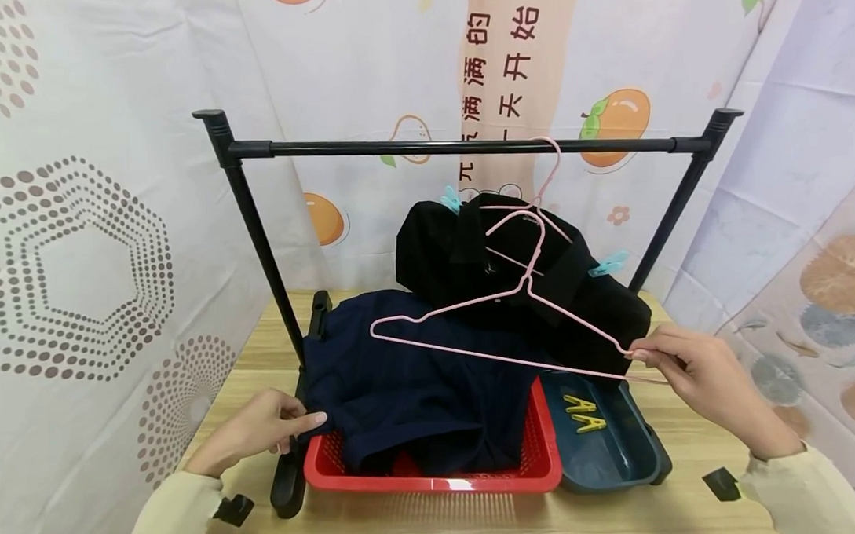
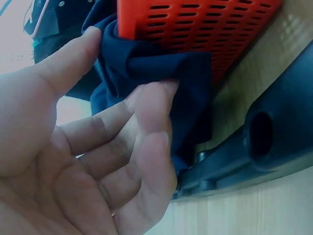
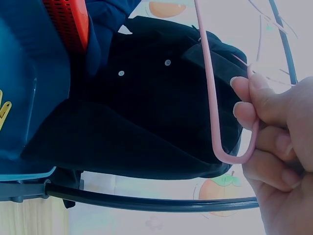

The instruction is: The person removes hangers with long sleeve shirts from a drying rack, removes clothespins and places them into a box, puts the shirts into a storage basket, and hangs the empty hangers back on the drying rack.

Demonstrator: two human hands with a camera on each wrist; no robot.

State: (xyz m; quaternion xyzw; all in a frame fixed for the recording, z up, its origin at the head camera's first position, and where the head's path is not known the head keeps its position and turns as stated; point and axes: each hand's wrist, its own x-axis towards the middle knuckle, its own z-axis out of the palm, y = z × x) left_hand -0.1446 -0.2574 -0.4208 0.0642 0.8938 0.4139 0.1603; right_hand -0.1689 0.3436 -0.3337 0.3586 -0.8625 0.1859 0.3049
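Observation:
My right hand (image 1: 693, 372) pinches one end of a pink clothes hanger (image 1: 528, 278), held up in front of the garments with its hook at the top. In the right wrist view, thumb and fingers close round the hanger's bent end (image 3: 215, 117). My left hand (image 1: 259, 422) is at the left edge of a navy garment (image 1: 424, 377), which lies heaped over a red basket (image 1: 435, 483). In the left wrist view, the thumb and loosely bent fingers stand apart, their tips against the navy cloth (image 2: 151, 68).
A black rack (image 1: 395, 148) spans the table. From its bar hangs another pink hanger (image 1: 559, 156) with a black collared shirt (image 1: 613, 315), held by light-blue clothespins (image 1: 609, 264). Right of the basket, a dark blue tray (image 1: 618, 465) contains yellow clothespins (image 1: 584, 415). Patterned curtains stand behind.

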